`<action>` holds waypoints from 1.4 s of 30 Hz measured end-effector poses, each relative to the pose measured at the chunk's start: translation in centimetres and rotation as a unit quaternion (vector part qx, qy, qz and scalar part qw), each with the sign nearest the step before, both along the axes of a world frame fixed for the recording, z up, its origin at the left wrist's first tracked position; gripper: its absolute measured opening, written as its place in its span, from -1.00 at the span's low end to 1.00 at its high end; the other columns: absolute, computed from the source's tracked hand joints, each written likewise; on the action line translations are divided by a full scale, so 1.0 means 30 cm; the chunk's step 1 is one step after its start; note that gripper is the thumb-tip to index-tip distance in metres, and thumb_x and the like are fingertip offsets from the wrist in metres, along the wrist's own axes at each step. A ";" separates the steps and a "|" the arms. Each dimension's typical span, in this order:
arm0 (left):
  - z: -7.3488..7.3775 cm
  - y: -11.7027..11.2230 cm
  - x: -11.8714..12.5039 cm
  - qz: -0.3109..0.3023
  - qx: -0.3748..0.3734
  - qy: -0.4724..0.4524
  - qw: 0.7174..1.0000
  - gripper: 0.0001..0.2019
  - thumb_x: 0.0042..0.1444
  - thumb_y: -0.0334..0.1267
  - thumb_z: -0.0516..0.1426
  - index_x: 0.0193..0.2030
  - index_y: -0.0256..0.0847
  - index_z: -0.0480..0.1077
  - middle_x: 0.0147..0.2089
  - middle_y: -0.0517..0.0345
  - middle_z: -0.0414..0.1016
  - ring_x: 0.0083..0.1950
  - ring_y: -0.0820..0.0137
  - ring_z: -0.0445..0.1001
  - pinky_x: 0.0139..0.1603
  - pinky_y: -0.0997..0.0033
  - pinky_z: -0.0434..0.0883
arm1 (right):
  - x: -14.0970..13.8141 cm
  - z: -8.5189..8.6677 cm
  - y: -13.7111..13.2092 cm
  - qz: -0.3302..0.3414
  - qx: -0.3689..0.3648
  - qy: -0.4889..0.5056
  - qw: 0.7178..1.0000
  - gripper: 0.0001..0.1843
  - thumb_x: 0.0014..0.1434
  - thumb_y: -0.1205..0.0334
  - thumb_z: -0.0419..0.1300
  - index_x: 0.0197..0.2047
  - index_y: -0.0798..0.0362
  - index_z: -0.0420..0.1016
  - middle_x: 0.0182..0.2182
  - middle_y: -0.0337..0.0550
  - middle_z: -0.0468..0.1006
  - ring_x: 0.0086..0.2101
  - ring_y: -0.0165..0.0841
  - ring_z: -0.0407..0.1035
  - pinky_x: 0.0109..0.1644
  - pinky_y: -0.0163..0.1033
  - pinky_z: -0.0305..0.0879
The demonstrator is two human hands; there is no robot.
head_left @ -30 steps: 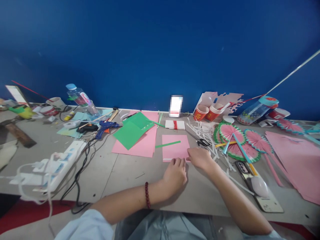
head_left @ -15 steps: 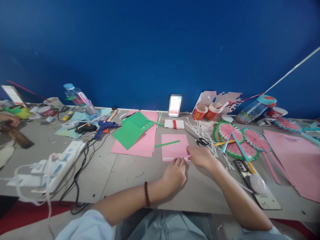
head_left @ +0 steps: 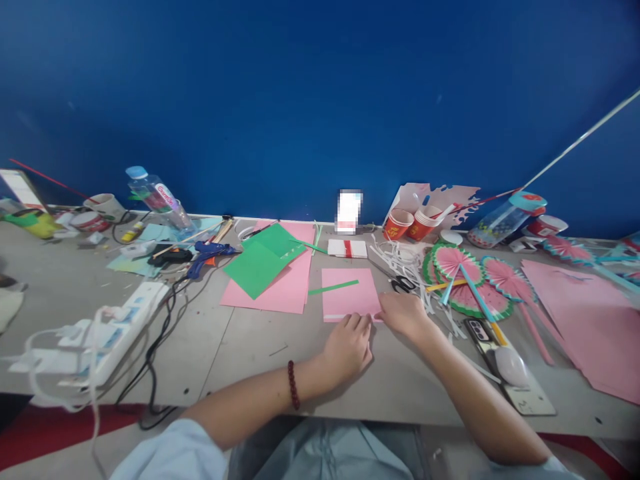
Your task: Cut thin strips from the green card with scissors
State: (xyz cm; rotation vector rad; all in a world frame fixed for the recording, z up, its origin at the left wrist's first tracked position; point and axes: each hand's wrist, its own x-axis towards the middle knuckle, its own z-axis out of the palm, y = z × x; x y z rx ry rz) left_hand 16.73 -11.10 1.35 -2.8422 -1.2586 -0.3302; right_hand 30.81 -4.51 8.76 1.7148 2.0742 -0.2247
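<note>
A small pink paper sheet (head_left: 345, 273) lies flat before me, with a thin green paper strip (head_left: 334, 287) across it. Along its near edge runs a narrow white strip (head_left: 334, 317) that looks like tape. My left hand (head_left: 349, 343), wearing a dark red bead bracelet (head_left: 293, 385) at the wrist, has curled fingers closed at the near edge of the sheet. At the sheet's near right corner is my right hand (head_left: 403, 313), fingers pinched together on the edge. What lies under the fingertips is partly hidden.
Green paper (head_left: 265, 260) on larger pink sheets (head_left: 295, 293) is to the left. Black-handled scissors (head_left: 403, 284), white strips, watermelon paper fans (head_left: 460, 265) and a phone (head_left: 479, 330) with a white mouse (head_left: 511, 367) are on the right. A power strip (head_left: 133, 327) and glue gun (head_left: 210, 257) stand left.
My right fingertips have come slightly nearer along the sheet's right corner. My left hand stays almost where it was. Another person's hand at the far left has gone out of view.
</note>
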 end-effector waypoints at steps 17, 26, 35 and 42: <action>0.000 -0.004 -0.001 0.003 -0.011 -0.006 1.000 -0.50 0.13 -0.27 0.02 0.21 -0.42 0.16 -0.02 -0.10 0.38 -0.03 0.19 0.29 -0.03 0.22 0.28 | 0.009 0.006 -0.001 -0.003 -0.003 0.010 1.000 -0.63 0.16 0.12 0.15 -0.04 0.17 0.47 -0.12 0.18 0.56 -0.12 -0.06 0.47 -0.18 -0.12 0.32; -0.005 -0.001 -0.002 0.000 -0.012 -0.010 1.000 -0.47 0.10 -0.31 0.05 0.22 -0.40 0.15 -0.05 -0.06 0.39 -0.07 0.23 0.29 -0.05 0.26 0.30 | 0.010 0.012 -0.002 -0.005 -0.007 0.007 1.000 -0.65 0.18 0.10 0.14 -0.05 0.13 0.48 -0.11 0.14 0.57 -0.11 -0.09 0.47 -0.15 -0.15 0.30; 0.001 -0.003 0.008 0.000 0.007 0.021 1.000 -0.50 0.11 -0.31 0.01 0.20 -0.48 0.17 0.00 -0.15 0.39 0.03 0.17 0.32 0.04 0.22 0.29 | 0.022 0.002 0.002 0.005 -0.018 0.022 1.000 -0.68 0.19 0.17 0.11 -0.05 0.12 0.48 -0.12 0.14 0.57 -0.11 -0.09 0.48 -0.18 -0.18 0.29; -0.001 0.002 0.010 -0.047 0.015 0.036 0.998 -0.57 0.13 -0.35 -0.03 0.13 -0.48 0.22 0.12 -0.23 0.35 0.14 0.16 0.29 0.10 0.21 0.25 | 0.052 0.003 -0.008 0.039 -0.032 0.040 0.998 -0.68 0.19 0.26 0.02 -0.04 0.10 0.47 -0.12 0.11 0.57 -0.09 -0.09 0.46 -0.18 -0.18 0.27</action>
